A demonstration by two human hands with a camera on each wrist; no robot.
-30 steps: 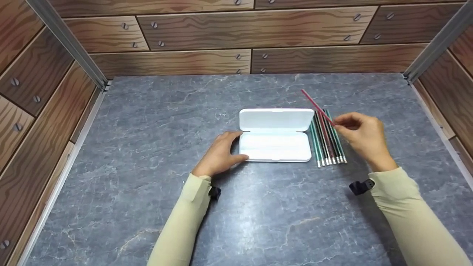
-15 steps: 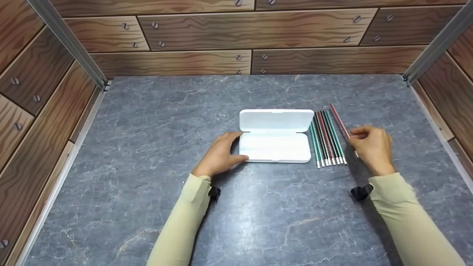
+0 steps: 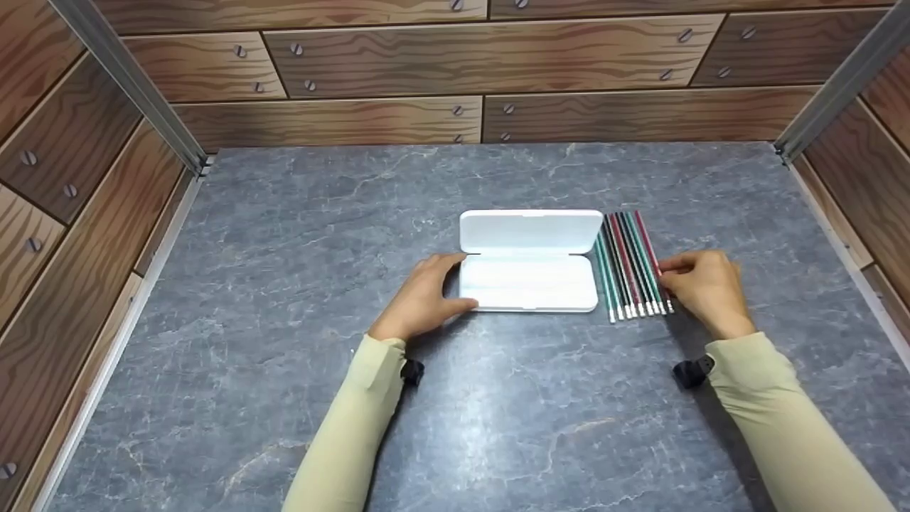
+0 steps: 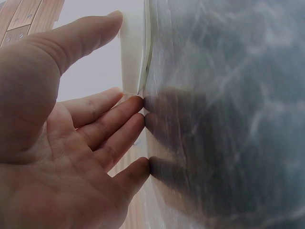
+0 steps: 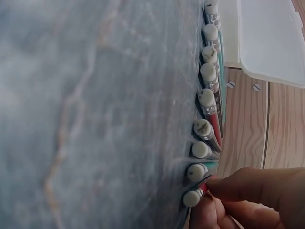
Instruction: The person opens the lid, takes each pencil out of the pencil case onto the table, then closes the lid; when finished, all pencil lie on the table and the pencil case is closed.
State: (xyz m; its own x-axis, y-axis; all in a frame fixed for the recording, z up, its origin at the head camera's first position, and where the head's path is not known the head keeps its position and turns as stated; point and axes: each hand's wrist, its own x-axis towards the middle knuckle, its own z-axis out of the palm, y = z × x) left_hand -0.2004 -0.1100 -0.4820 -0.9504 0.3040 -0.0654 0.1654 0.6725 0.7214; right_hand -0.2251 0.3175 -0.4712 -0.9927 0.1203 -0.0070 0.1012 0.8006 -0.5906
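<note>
A white pencil case (image 3: 527, 283) lies on the table with its lid (image 3: 530, 232) raised. My left hand (image 3: 421, 299) holds the case's left end between thumb and forefinger; the other fingertips touch the tabletop in the left wrist view. To the right of the case is a row of several green, black and red pencils (image 3: 628, 263), eraser ends toward me. My right hand (image 3: 705, 290) pinches the outermost red pencil (image 3: 645, 231) at the row's right side. In the right wrist view its white eraser (image 5: 191, 198) sits beside a green pencil's eraser (image 5: 196, 172).
The grey marbled tabletop (image 3: 341, 213) is bounded by wood-patterned walls (image 3: 455, 60) behind and at both sides. Metal posts (image 3: 135, 85) stand at the back corners. Each wrist wears a small black device (image 3: 693, 372).
The red pencil in my right hand has swung from a raised slant over the row, moved right and come down at the row's right end. The left hand and case stay put.
</note>
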